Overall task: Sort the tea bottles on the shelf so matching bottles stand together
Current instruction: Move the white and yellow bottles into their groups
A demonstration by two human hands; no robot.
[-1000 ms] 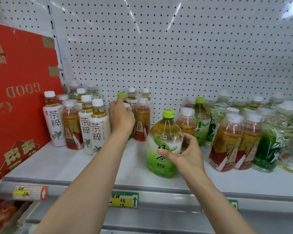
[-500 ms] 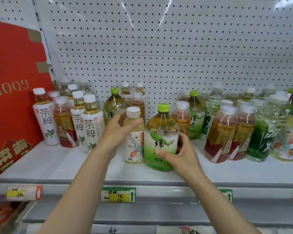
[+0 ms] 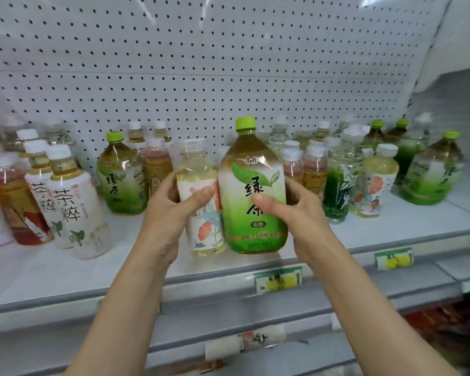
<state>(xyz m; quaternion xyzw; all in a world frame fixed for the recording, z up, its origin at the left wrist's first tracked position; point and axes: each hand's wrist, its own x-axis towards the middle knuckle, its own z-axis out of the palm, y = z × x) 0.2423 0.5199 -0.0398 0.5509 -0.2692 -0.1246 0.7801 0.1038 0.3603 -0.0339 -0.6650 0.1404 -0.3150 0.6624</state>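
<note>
My right hand (image 3: pixel 299 215) grips a large green tea bottle (image 3: pixel 253 185) with a lime cap, held up in front of the shelf (image 3: pixel 52 270). My left hand (image 3: pixel 171 210) holds a smaller flower-label bottle (image 3: pixel 204 229) of pale yellow tea, pressed against the green bottle's left side. A matching green tea bottle (image 3: pixel 120 175) stands behind on the left, another (image 3: pixel 434 172) at the far right. A second flower-label bottle (image 3: pixel 372 183) stands at the right.
White-label tea bottles (image 3: pixel 73 202) and red-label bottles (image 3: pixel 17 204) crowd the left of the shelf. Red-label bottles (image 3: pixel 314 169) and a dark green bottle (image 3: pixel 339 183) stand right of my hands. A pegboard wall (image 3: pixel 201 63) backs the shelf. Price tags (image 3: pixel 278 279) line its front edge.
Both bottles have come up off the shelf and toward me, side by side. The view has swung to the right, bringing the shelf's right end into sight.
</note>
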